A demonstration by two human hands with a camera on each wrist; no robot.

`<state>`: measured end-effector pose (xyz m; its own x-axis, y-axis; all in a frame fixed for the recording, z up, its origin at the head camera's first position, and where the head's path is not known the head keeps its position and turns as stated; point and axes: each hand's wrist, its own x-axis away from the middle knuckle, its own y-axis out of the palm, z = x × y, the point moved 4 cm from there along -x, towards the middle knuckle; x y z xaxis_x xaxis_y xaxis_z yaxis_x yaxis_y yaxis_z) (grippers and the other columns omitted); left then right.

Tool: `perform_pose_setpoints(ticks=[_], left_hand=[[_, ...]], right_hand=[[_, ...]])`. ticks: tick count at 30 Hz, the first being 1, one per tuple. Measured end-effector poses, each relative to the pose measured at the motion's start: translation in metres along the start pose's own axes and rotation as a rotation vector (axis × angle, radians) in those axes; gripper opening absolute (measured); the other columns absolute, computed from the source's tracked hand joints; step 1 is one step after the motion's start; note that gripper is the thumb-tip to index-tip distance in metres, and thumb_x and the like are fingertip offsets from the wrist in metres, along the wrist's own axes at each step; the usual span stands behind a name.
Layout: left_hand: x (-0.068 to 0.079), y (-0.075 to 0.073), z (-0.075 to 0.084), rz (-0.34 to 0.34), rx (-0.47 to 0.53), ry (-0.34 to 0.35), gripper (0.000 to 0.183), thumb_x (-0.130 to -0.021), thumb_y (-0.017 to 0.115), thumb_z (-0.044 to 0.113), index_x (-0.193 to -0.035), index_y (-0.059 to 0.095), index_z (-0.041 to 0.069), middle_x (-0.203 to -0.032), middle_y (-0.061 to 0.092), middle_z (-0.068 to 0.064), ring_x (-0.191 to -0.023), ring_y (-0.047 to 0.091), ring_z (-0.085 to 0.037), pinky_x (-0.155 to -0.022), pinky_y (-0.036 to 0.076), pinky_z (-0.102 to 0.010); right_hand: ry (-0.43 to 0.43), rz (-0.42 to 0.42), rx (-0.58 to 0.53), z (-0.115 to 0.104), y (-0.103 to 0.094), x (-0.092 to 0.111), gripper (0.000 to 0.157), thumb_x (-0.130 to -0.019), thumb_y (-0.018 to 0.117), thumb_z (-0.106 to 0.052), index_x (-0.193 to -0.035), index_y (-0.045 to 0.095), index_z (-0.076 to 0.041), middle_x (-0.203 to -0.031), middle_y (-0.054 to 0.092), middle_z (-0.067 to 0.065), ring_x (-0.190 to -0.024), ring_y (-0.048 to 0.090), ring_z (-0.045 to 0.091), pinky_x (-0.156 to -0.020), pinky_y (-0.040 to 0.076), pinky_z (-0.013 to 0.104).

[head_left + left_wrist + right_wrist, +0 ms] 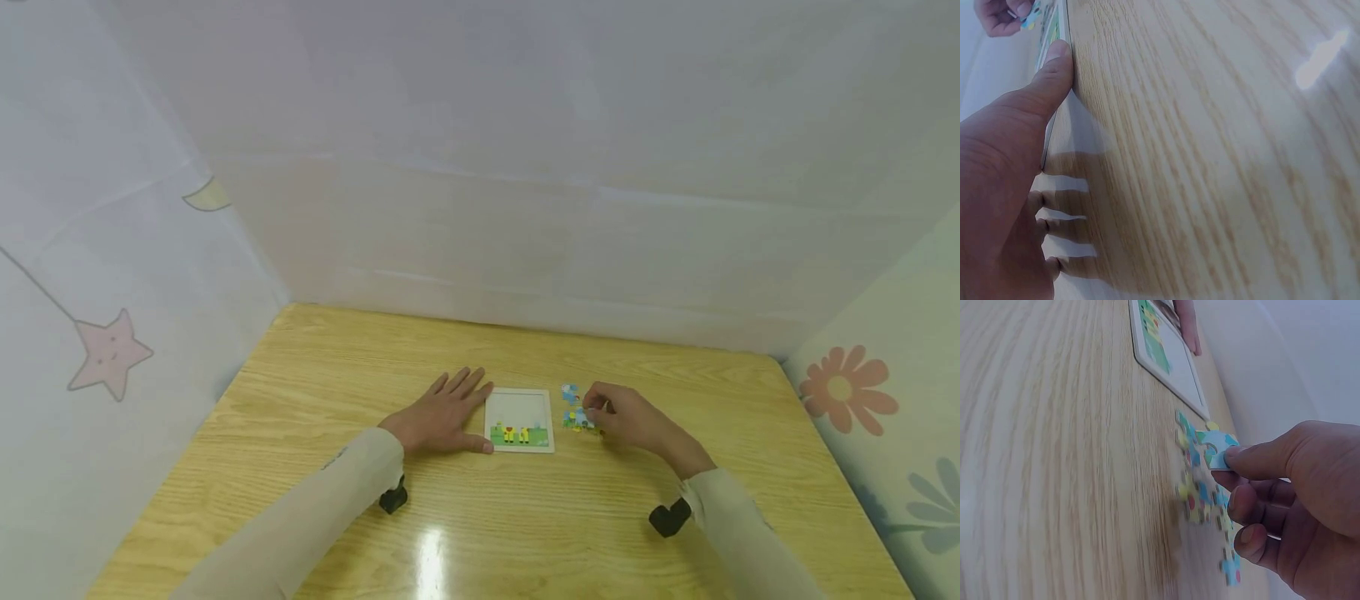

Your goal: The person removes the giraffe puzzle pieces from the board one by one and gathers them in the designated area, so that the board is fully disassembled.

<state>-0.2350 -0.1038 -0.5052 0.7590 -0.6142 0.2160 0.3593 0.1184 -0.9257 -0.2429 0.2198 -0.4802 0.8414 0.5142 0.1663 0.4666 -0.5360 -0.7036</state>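
A white-framed puzzle board (519, 408) lies on the table, its bottom strip filled with green and yellow pieces and the upper part bare white. My left hand (444, 414) rests at the board's left side, fingers spread, with the thumb touching the lower left edge. To the right of the board, my right hand (630, 421) pinches a light-blue puzzle piece (1215, 449) between thumb and index finger, raised above the table. Beneath and around it lie several loose puzzle pieces (1197, 500), blue, green and yellow, partly hidden by the fingers in the head view.
The wooden table (495, 525) extends on all sides of the board. A pale cloth wall (480, 233) stands along its back edge, with printed side walls left and right. A black wrist device (670, 517) hangs below the right sleeve.
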Motion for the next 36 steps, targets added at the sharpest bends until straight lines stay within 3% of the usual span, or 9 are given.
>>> perform_pose_setpoints(ticks=[12, 21, 28, 36], left_hand=[[-0.002, 0.003, -0.003, -0.001, -0.006, -0.009, 0.107, -0.096, 0.057, 0.077, -0.173, 0.015, 0.016, -0.182, 0.002, -0.012, -0.17, 0.003, -0.037, -0.137, 0.009, -0.063], [-0.002, 0.002, -0.002, 0.0, -0.008, -0.002, 0.106, -0.096, 0.057, 0.077, -0.173, 0.016, 0.015, -0.182, 0.003, -0.013, -0.17, 0.004, -0.039, -0.137, 0.01, -0.064], [-0.001, 0.001, -0.002, 0.005, -0.006, 0.003, 0.107, -0.096, 0.057, 0.077, -0.173, 0.015, 0.015, -0.182, 0.002, -0.013, -0.17, 0.003, -0.038, -0.137, 0.01, -0.064], [-0.002, 0.003, -0.003, -0.001, 0.0, -0.005, 0.108, -0.096, 0.056, 0.078, -0.173, 0.013, 0.016, -0.183, 0.0, -0.011, -0.17, 0.002, -0.037, -0.137, 0.009, -0.063]], right_hand=[[0.047, 0.041, 0.016, 0.025, -0.014, 0.026, 0.011, -0.11, 0.057, -0.014, -0.115, 0.066, -0.008, -0.105, 0.071, 0.007, -0.087, 0.062, 0.015, -0.073, 0.053, 0.026], [0.06, 0.09, 0.041, 0.037, -0.019, 0.037, 0.011, -0.11, 0.057, -0.01, -0.116, 0.066, -0.007, -0.112, 0.072, 0.007, -0.102, 0.063, 0.015, -0.081, 0.055, 0.025], [0.098, 0.084, -0.016, 0.042, -0.018, 0.04, 0.014, -0.11, 0.058, -0.011, -0.119, 0.066, -0.005, -0.113, 0.071, 0.01, -0.096, 0.063, 0.017, -0.077, 0.055, 0.025], [0.096, 0.127, 0.02, 0.046, -0.019, 0.041, 0.015, -0.109, 0.061, -0.012, -0.12, 0.068, -0.005, -0.114, 0.067, 0.011, -0.096, 0.06, 0.017, -0.079, 0.053, 0.025]])
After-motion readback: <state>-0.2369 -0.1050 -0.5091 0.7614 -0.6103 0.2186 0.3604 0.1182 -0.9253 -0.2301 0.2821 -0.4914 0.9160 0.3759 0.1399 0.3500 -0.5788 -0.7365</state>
